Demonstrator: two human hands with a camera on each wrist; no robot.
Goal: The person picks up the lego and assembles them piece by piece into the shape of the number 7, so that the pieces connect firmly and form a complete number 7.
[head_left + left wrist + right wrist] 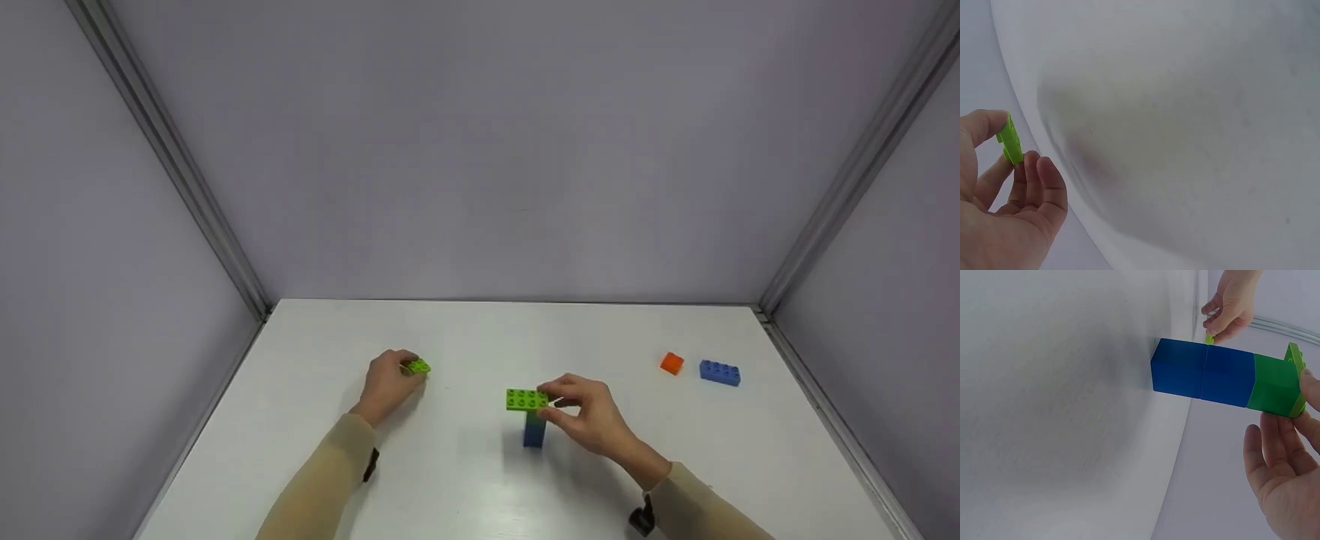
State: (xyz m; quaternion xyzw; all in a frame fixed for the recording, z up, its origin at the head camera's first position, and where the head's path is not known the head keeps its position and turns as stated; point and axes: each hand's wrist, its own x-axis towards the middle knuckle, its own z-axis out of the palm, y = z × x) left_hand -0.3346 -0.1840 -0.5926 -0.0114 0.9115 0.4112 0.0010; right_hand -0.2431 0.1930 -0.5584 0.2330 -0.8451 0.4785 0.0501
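Observation:
My left hand (388, 385) pinches a small lime-green toy brick (420, 365) over the left part of the table. In the left wrist view that brick (1012, 140) is thin and stands edge-on between thumb and fingers. Toward the middle, my right hand (591, 418) grips the right end of a flat lime-green studded brick (522, 400). This flat brick lies across the top of an upright tower and juts out to the left. Below it the tower has a darker green brick (1276, 385), then a blue brick (1229, 377) and another blue brick (1176, 368) at the bottom.
On the right side of the white table (480, 337) lie an orange brick (672, 364) and a blue studded brick (720, 373), a short gap between them. Pale panels (510, 150) with grey metal corner posts enclose the table at the back and both sides.

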